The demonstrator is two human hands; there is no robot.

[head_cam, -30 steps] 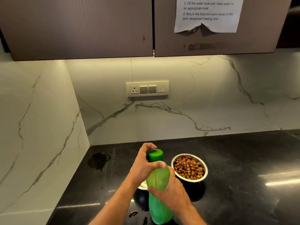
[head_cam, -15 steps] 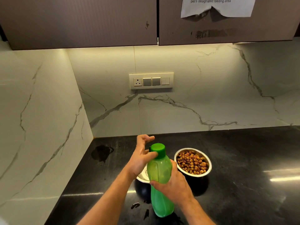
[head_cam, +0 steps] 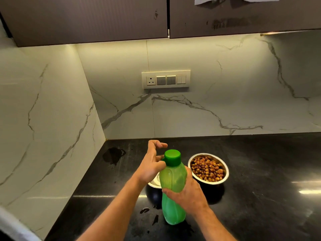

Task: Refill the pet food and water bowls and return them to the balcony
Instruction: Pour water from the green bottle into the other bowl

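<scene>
A green plastic bottle [head_cam: 172, 193] with a green screw cap [head_cam: 172, 157] stands upright just above the black counter [head_cam: 260, 171]. My right hand [head_cam: 189, 193] grips its middle from the right. My left hand [head_cam: 152, 164] is beside the cap on the left, with its fingers spread and off the cap and its thumb against the bottle's neck. A steel bowl full of brown kibble [head_cam: 208, 168] sits right of the bottle. A second steel bowl [head_cam: 153, 182] shows only a sliver behind my left wrist and the bottle; what is in it is hidden.
A wet patch [head_cam: 113, 153] lies in the counter's back left corner, and small dark drops [head_cam: 144, 210] lie by the bottle's base. Marble walls close the left and back sides, with a switch panel [head_cam: 165, 79]. Dark cabinets [head_cam: 86, 18] hang overhead.
My left hand gripped the cap a second ago; its fingers have since come off and spread. The bottle stays in my right hand. The view has tilted down a little.
</scene>
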